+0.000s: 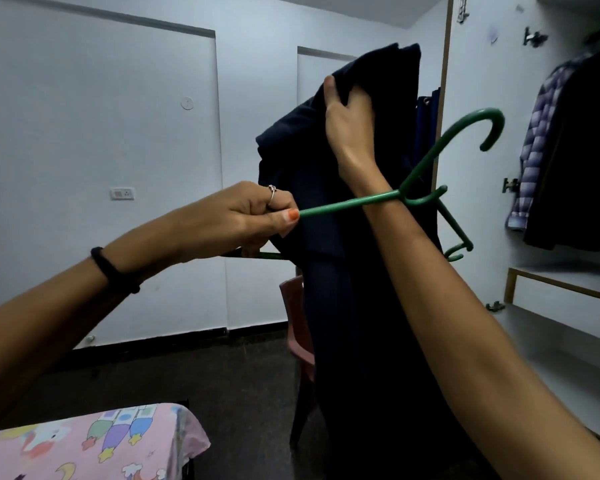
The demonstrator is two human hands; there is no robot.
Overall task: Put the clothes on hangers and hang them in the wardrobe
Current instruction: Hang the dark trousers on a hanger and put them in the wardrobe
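Hanger (347, 204) glossy green plastic; garment (326, 271) matt dark cloth; chair (297, 327) smooth plastic.

dark garment (343, 271) hiding hanger's (426, 174) lower bar

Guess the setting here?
Likely a bedroom: an open wardrobe with a plaid shirt hanging inside, a bed under a pink printed sheet, a chair, plain white walls.

Dim, cool, even light; soft shadows, dark floor (250, 382), mild grain, wide-angle bending at the edges.
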